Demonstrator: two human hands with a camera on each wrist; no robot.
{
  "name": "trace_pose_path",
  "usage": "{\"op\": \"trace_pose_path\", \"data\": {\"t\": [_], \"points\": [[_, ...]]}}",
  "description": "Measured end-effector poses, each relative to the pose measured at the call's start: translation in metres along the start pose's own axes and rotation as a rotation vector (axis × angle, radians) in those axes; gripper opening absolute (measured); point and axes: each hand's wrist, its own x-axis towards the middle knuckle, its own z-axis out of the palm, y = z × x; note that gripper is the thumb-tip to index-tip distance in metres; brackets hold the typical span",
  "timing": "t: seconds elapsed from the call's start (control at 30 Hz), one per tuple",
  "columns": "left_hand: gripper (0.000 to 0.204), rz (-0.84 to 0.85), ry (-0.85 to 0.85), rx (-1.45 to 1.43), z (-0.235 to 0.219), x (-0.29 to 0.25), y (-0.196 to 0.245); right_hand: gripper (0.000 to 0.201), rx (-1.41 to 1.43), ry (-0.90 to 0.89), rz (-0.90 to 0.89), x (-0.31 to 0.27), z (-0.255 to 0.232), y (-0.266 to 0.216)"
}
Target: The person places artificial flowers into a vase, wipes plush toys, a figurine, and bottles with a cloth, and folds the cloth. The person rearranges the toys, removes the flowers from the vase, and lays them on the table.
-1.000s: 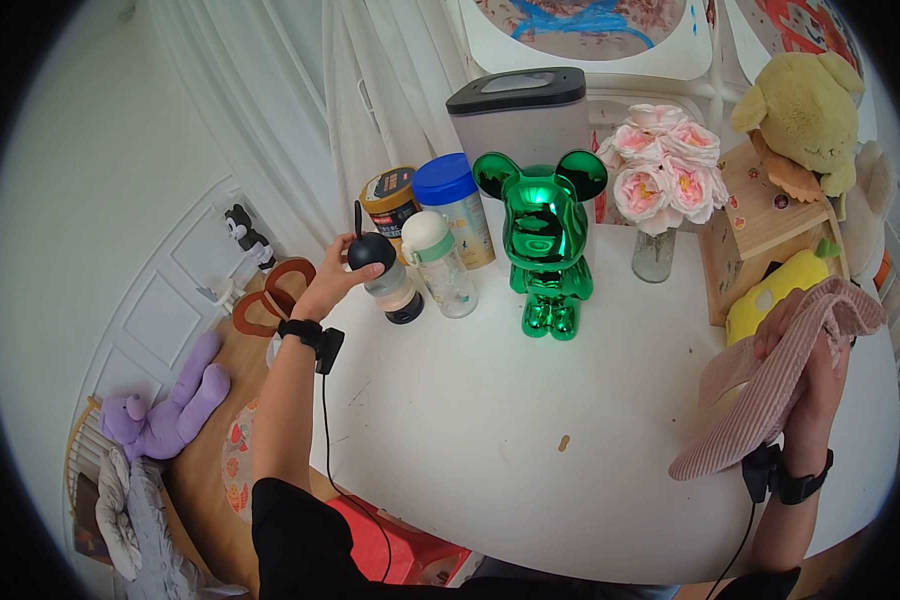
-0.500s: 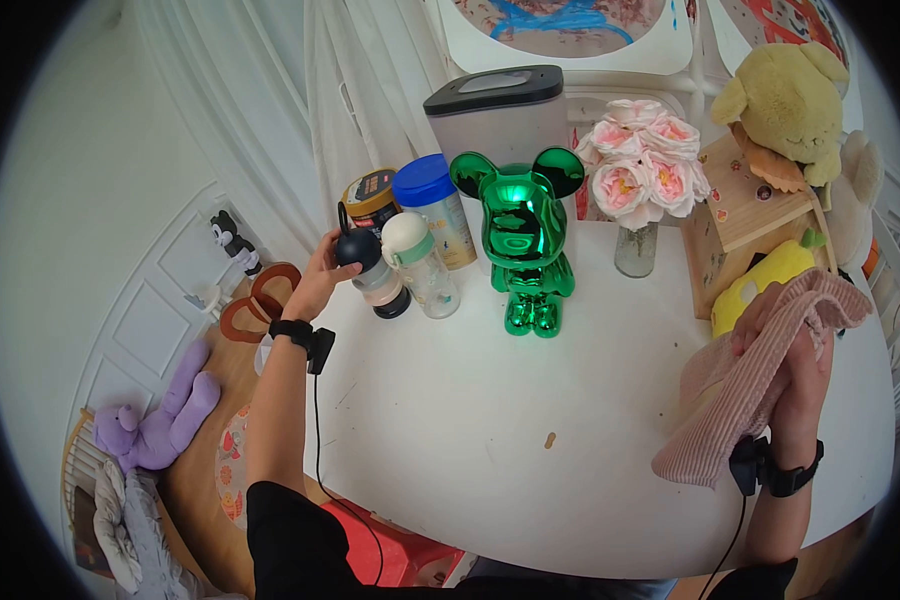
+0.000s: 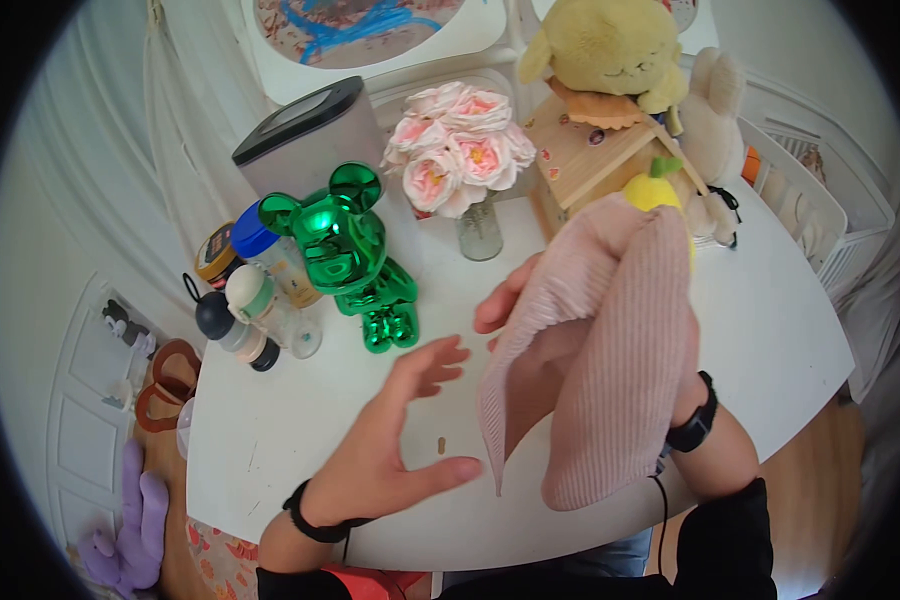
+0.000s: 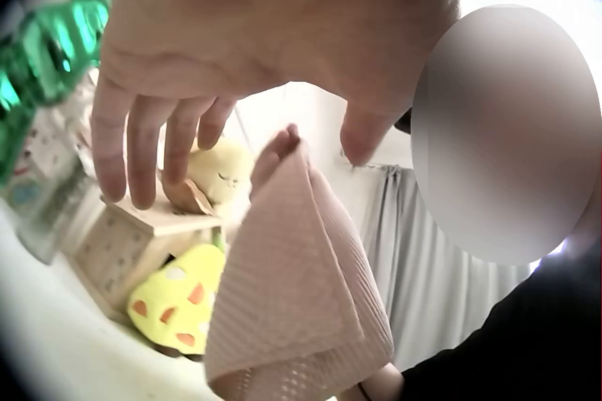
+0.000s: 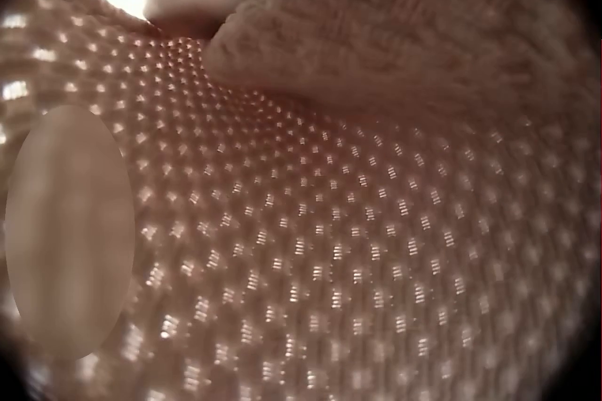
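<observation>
A pink ribbed cloth (image 3: 620,380) hangs in folds from my right hand (image 3: 508,297), which grips it and is mostly covered by it. My left hand (image 3: 380,450) is over the middle of the white table (image 3: 300,480), fingers spread and holding nothing, just left of the cloth. In the left wrist view, the cloth (image 4: 292,288) droops beyond the fingers and thumb. Its mesh-like weave (image 5: 310,222) fills most of the right wrist view. A bottle with a round black lid (image 3: 215,316) stands upright at the table's left.
Beside that bottle stand a bottle with a white-and-green lid (image 3: 250,292), a blue-lidded tub (image 3: 290,275) and a shiny green bear figure (image 3: 340,250). Behind are a lidded container (image 3: 305,140), roses (image 3: 460,150) in a glass vase and a wooden house (image 3: 580,160) with plush toys.
My left hand has let go of the black-lidded bottle and moved right, close to the cloth. My right hand has brought the cloth inward. The head view has turned right.
</observation>
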Motion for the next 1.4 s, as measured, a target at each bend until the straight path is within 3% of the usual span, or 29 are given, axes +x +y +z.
{"op": "trace_pose_path", "data": {"t": [0.07, 0.1, 0.13, 0.17, 0.27, 0.37, 0.4, 0.53, 0.63, 0.7, 0.77, 0.8, 0.87, 0.9, 0.97, 1.0, 1.03, 1.1, 1.17, 1.23, 1.3, 1.4], "points": [[0.052, 0.018, -0.019, -0.039, 0.017, 0.010, -0.002, 0.087, -0.062, 0.107, -0.002, 0.001, 0.010, -0.003], [0.038, -0.034, 0.012, -0.051, 0.019, 0.011, -0.007, 0.086, -0.099, 0.206, 0.001, 0.002, 0.013, -0.005], [0.025, -0.089, 0.041, -0.062, 0.021, 0.015, -0.009, 0.067, -0.057, 0.247, -0.066, 0.002, 0.015, -0.007], [0.004, -0.046, 0.129, 0.000, 0.022, 0.016, -0.007, 0.067, -0.069, 0.264, -0.075, -0.003, 0.006, -0.010], [0.013, -0.075, 0.334, -0.239, 0.004, 0.011, -0.011, 0.030, 0.101, 0.252, -0.018, -0.010, -0.025, -0.015], [0.022, -0.124, 0.391, -0.498, 0.000, 0.013, 0.008, 0.030, 0.277, 0.232, 0.082, -0.009, -0.037, -0.016], [0.023, -0.106, 0.425, -0.594, -0.002, 0.013, 0.011, 0.032, 0.089, 0.474, 0.135, -0.003, -0.026, -0.011], [0.029, -0.099, 0.475, -0.777, -0.012, 0.007, 0.016, 0.037, 0.180, 0.551, 0.195, 0.009, -0.011, -0.006], [0.033, -0.136, 0.576, -0.817, -0.007, 0.009, 0.028, 0.033, 0.039, 0.443, 0.205, 0.006, -0.015, -0.007], [0.036, -0.168, 0.653, -0.786, -0.012, 0.004, 0.032, 0.024, -0.702, 0.350, 0.177, 0.001, -0.009, -0.003], [0.039, -0.094, 0.438, -0.843, -0.027, -0.007, 0.027, 0.020, -0.823, 0.294, 0.176, -0.001, -0.001, -0.008], [0.039, -0.083, 0.443, -0.844, -0.037, -0.014, 0.025, 0.017, -0.941, 0.245, 0.173, -0.003, 0.003, -0.013], [0.032, 0.088, 0.141, -0.522, -0.053, -0.031, 0.019, 0.015, -0.967, 0.251, 0.128, -0.011, 0.020, -0.026], [0.032, 0.095, 0.151, -0.526, -0.057, -0.038, 0.024, 0.013, -0.982, 0.267, 0.087, -0.018, 0.029, -0.033], [0.021, -0.179, 0.070, 0.024, -0.064, -0.054, 0.041, 0.013, -0.945, 0.235, 0.073, -0.036, 0.041, -0.044], [0.016, -0.178, -0.004, 0.144, -0.074, -0.064, 0.041, 0.014, -0.882, 0.259, 0.181, -0.046, 0.051, -0.051], [0.016, -0.186, 0.003, 0.144, -0.082, -0.073, 0.045, 0.014, -0.818, 0.282, 0.288, -0.056, 0.062, -0.058], [0.016, -0.137, -0.081, 0.045, -0.092, -0.090, 0.060, 0.015, -0.887, 0.248, 0.301, -0.075, 0.084, -0.070], [0.013, -0.099, -0.032, -0.038, -0.087, -0.095, 0.067, 0.016, -0.958, 0.215, 0.318, -0.084, 0.101, -0.076], [0.010, -0.078, 0.029, 0.101, -0.086, -0.087, 0.073, 0.017, -0.857, 0.362, 0.202, -0.089, 0.113, -0.080], [0.011, -0.232, 0.081, 0.106, -0.078, -0.070, 0.072, 0.016, -0.890, 0.412, 0.175, -0.084, 0.104, -0.081], [0.015, -0.300, 0.075, 0.183, -0.067, -0.035, 0.025, 0.014, -1.182, 0.484, 0.353, -0.075, 0.059, -0.076]]}}
